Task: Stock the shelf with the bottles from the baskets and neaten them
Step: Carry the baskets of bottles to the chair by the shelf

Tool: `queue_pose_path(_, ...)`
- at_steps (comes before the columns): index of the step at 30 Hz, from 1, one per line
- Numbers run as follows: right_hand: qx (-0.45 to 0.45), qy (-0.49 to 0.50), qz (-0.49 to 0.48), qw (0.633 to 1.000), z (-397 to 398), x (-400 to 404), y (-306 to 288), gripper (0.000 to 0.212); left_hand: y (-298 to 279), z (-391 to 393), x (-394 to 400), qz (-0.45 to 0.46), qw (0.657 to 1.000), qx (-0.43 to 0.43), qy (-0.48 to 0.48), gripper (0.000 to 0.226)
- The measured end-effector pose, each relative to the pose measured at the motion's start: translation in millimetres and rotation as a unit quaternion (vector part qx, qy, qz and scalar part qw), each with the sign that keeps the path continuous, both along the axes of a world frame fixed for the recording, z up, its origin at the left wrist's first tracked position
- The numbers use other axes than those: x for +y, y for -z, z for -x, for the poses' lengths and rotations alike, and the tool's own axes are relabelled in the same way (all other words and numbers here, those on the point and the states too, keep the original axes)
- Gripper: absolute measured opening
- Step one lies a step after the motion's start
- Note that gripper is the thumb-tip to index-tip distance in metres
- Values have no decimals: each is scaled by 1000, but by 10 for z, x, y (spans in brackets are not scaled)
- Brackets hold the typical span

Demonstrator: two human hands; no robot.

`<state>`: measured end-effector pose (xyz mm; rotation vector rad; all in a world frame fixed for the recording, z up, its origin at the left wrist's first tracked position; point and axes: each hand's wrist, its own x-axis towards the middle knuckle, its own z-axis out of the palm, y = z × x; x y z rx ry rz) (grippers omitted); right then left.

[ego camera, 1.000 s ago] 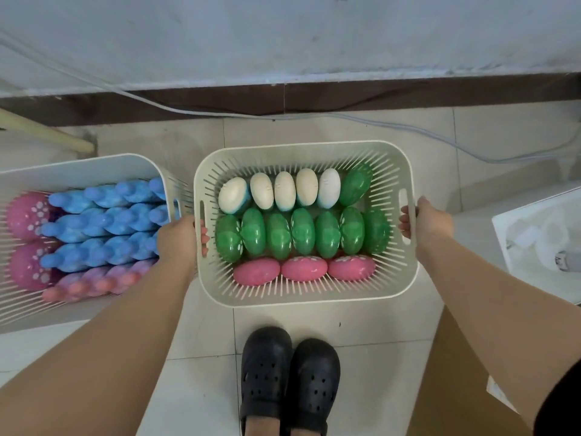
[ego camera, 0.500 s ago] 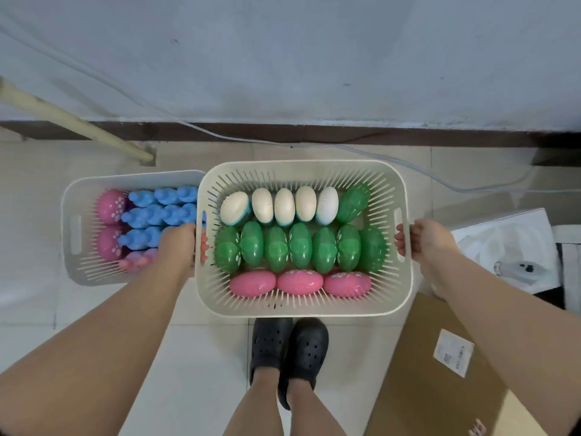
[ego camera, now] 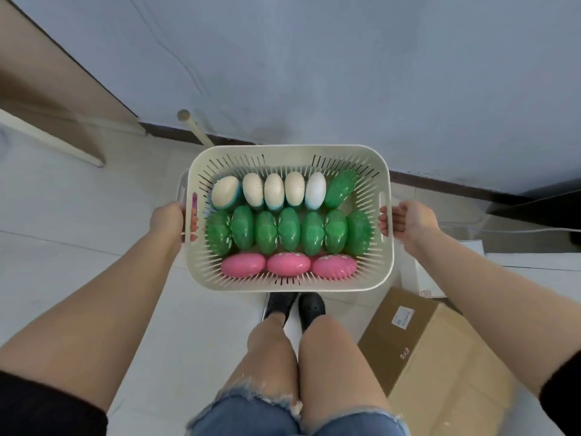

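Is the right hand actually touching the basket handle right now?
Touching. The head view shows the right hand with fingers curled through the side handle slot of the basket.

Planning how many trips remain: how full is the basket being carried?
Full: the basket, held by left hand and right hand, holds three packed rows: white bottles, green bottles, pink bottles.

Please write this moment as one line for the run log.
left hand: grips basket handle | right hand: grips other handle | basket: lifted, full of bottles | shelf: unseen
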<state>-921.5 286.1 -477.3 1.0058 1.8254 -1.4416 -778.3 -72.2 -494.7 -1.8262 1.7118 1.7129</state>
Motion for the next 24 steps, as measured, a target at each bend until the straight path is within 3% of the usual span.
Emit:
queue_pose_path(11,-3,-240,35,970,-423,-835,-624,41,-803,-1791,-48,-9,982,-8,-189,42)
queue_pose_path(17,-18,-407,46,912,-863,-1514,-753,45,-1054,-2977,354,-10,943,-9,-333,43)
queue_pose_path(24,-25,-569,89,817,-1743,-2186,-925,35,-1288,-4235,1043,-18,858,0,-513,46)
